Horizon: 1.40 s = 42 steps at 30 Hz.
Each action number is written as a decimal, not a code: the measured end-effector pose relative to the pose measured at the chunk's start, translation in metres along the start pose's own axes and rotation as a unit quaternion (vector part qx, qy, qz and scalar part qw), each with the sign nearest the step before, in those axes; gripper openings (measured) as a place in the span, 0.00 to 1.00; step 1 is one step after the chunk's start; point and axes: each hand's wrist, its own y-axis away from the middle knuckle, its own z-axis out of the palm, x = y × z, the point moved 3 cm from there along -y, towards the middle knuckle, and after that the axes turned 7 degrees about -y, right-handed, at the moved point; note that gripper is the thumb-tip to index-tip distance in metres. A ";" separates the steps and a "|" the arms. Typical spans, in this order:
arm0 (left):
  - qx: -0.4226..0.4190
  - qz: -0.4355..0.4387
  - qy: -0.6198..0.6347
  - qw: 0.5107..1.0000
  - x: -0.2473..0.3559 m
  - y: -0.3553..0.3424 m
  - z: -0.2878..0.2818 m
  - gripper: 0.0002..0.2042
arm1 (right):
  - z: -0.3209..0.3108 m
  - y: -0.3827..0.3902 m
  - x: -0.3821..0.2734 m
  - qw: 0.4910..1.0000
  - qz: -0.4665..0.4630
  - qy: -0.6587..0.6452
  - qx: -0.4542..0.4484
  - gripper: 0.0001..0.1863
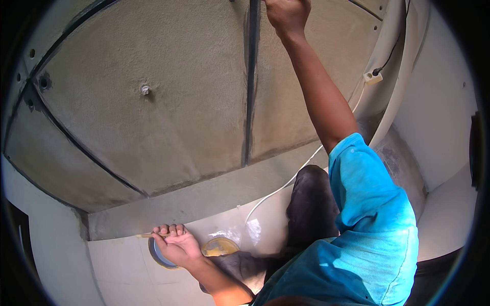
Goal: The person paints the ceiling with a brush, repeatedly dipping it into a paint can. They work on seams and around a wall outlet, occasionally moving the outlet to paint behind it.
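Observation:
My left hand (177,246), low at left, has its fingers curled round a thin pale stick (146,235), over a round container (157,259) with a blue-grey inside. Just right of that hand is a yellowish round container (213,246), partly hidden by my leg. My right hand (287,13) is raised at the top edge against the grey rendered wall (191,117), fingers closed and cut off by the frame; what it grips is unclear. Dark straight grooves (249,86) run across the wall beside it.
A white socket block (373,78) with a black plug hangs at right, its white cable (275,191) trailing to the tiled floor (120,275). A small fitting (145,90) sticks out of the wall. My knee (309,188) is near the wall's base. Pale side walls (439,143) bound the space.

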 end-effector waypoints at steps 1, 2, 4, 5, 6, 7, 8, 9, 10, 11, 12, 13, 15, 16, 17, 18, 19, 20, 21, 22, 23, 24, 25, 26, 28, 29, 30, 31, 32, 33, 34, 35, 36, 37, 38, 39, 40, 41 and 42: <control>0.003 0.002 0.000 1.000 0.001 0.000 0.000 0.09 | 0.000 0.002 0.001 1.000 0.005 -0.016 0.013 0.08; 0.005 0.004 0.000 1.000 0.001 -0.001 0.000 0.09 | 0.000 0.004 0.003 0.999 0.009 -0.032 0.025 0.07; 0.013 -0.001 -0.002 1.000 0.000 0.003 -0.002 0.09 | 0.001 0.014 0.010 0.999 -0.007 -0.037 0.015 0.07; 0.016 -0.004 -0.004 1.000 -0.001 0.004 -0.003 0.09 | 0.001 0.018 0.013 0.999 -0.015 -0.039 0.010 0.08; 0.014 -0.003 -0.001 1.000 -0.002 0.001 -0.003 0.09 | 0.001 0.019 0.008 1.000 -0.007 -0.010 -0.008 0.07; 0.011 -0.003 0.001 1.000 -0.003 -0.002 -0.003 0.09 | 0.001 0.017 0.005 0.998 -0.055 0.011 -0.010 0.07; 0.008 -0.003 0.003 1.000 -0.004 -0.005 -0.003 0.09 | 0.002 0.015 0.003 0.994 -0.103 0.032 -0.011 0.07; 0.003 0.001 -0.001 1.000 -0.004 -0.007 -0.006 0.09 | 0.003 0.015 -0.001 0.988 -0.147 0.055 -0.015 0.07; -0.002 0.005 -0.004 1.000 -0.004 -0.008 -0.010 0.08 | 0.002 0.016 -0.006 0.993 -0.108 0.051 -0.024 0.07; -0.008 0.009 -0.008 1.000 -0.004 -0.009 -0.013 0.08 | 0.001 0.018 -0.006 0.992 -0.115 0.047 -0.018 0.07; -0.003 0.010 -0.010 1.000 -0.005 -0.009 -0.013 0.08 | 0.003 0.018 -0.006 0.991 -0.123 0.041 -0.013 0.06; 0.002 0.011 -0.011 1.000 -0.006 -0.010 -0.012 0.08 | 0.004 0.018 -0.005 0.991 -0.132 0.036 -0.008 0.06; 0.010 0.011 -0.015 1.000 -0.007 -0.010 -0.012 0.08 | 0.003 0.026 0.000 0.991 -0.133 0.023 0.008 0.06; 0.012 0.012 -0.014 1.000 -0.008 -0.010 -0.011 0.08 | 0.003 0.030 0.003 0.990 -0.137 0.016 0.016 0.06; 0.014 0.012 -0.014 1.000 -0.009 -0.011 -0.010 0.08 | 0.003 0.032 0.007 0.990 -0.140 0.012 0.019 0.06; 0.010 0.009 -0.010 1.000 -0.011 -0.012 -0.011 0.08 | 0.002 0.036 0.009 0.990 -0.141 0.011 0.022 0.06; 0.007 0.006 -0.007 1.000 -0.012 -0.013 -0.013 0.08 | 0.000 0.038 0.009 0.989 -0.143 0.010 0.026 0.05; 0.003 0.002 -0.003 1.000 -0.014 -0.015 -0.013 0.08 | -0.003 0.037 0.010 0.993 -0.118 -0.010 0.019 0.06; 0.003 0.001 -0.003 1.000 -0.014 -0.014 -0.014 0.08 | -0.004 0.037 0.009 0.992 -0.122 -0.011 0.022 0.05; 0.003 0.000 -0.002 1.000 -0.014 -0.014 -0.015 0.08 | -0.004 0.035 0.010 0.992 -0.127 -0.012 0.025 0.05; 0.002 -0.002 -0.002 1.000 -0.014 -0.014 -0.016 0.08 | -0.004 0.033 0.011 0.991 -0.131 -0.012 0.028 0.05; 0.000 -0.001 -0.001 1.000 -0.013 -0.014 -0.017 0.08 | -0.004 0.029 0.012 0.994 -0.112 -0.003 0.005 0.05; -0.004 0.002 0.000 1.000 -0.012 -0.015 -0.019 0.08 | -0.004 0.022 0.011 0.995 -0.094 0.006 -0.019 0.06; -0.007 0.005 0.001 1.000 -0.011 -0.015 -0.020 0.08 | -0.002 0.015 0.010 0.996 -0.076 0.014 -0.042 0.06; -0.003 0.006 -0.002 1.000 -0.010 -0.016 -0.022 0.08 | 0.003 0.003 0.001 0.994 -0.102 0.030 -0.032 0.07; -0.001 0.006 -0.003 1.000 -0.010 -0.016 -0.023 0.08 | 0.006 0.000 -0.001 0.992 -0.115 0.038 -0.027 0.07; -0.004 0.002 -0.003 1.000 -0.012 -0.016 -0.021 0.08 | 0.007 -0.002 0.000 0.993 -0.113 0.028 -0.019 0.08; -0.006 -0.001 -0.002 1.000 -0.013 -0.016 -0.019 0.08 | 0.008 0.001 0.003 0.997 -0.077 0.013 -0.004 0.08; -0.009 -0.005 -0.002 1.000 -0.015 -0.015 -0.018 0.08 | 0.010 0.005 0.006 0.999 -0.041 -0.003 0.012 0.08; -0.011 -0.007 -0.002 1.000 -0.014 -0.015 -0.017 0.08 | 0.011 0.007 0.009 0.999 -0.005 -0.024 0.031 0.09; -0.012 -0.010 -0.003 1.000 -0.014 -0.015 -0.016 0.09 | 0.010 0.008 0.012 0.998 0.040 -0.051 0.014 0.09; -0.014 -0.013 -0.003 1.000 -0.013 -0.014 -0.015 0.09 | 0.008 0.008 0.016 0.993 0.084 -0.078 -0.004 0.09; -0.009 -0.012 -0.005 1.000 -0.013 -0.013 -0.015 0.09 | 0.008 0.009 0.019 0.985 0.128 -0.109 -0.022 0.10; -0.003 -0.012 -0.007 1.000 -0.012 -0.013 -0.014 0.09 | 0.007 0.009 0.021 0.974 0.171 -0.140 -0.040 0.10; 0.002 -0.013 -0.009 1.000 -0.011 -0.013 -0.014 0.09 | 0.001 0.000 0.017 0.986 0.140 -0.057 -0.074 0.10; 0.001 -0.012 -0.010 1.000 -0.011 -0.013 -0.015 0.09 | 0.000 -0.006 0.010 0.992 0.099 -0.033 -0.069 0.09; 0.000 -0.012 -0.012 1.000 -0.010 -0.014 -0.016 0.09 | 0.000 -0.013 0.004 0.996 0.059 -0.009 -0.064 0.09; -0.002 -0.012 -0.013 1.000 -0.011 -0.015 -0.017 0.09 | -0.001 -0.019 -0.003 0.998 0.018 0.016 -0.058 0.09; 0.001 -0.016 -0.013 1.000 -0.013 -0.014 -0.015 0.09 | 0.001 -0.023 -0.008 0.994 -0.001 0.055 -0.096 0.10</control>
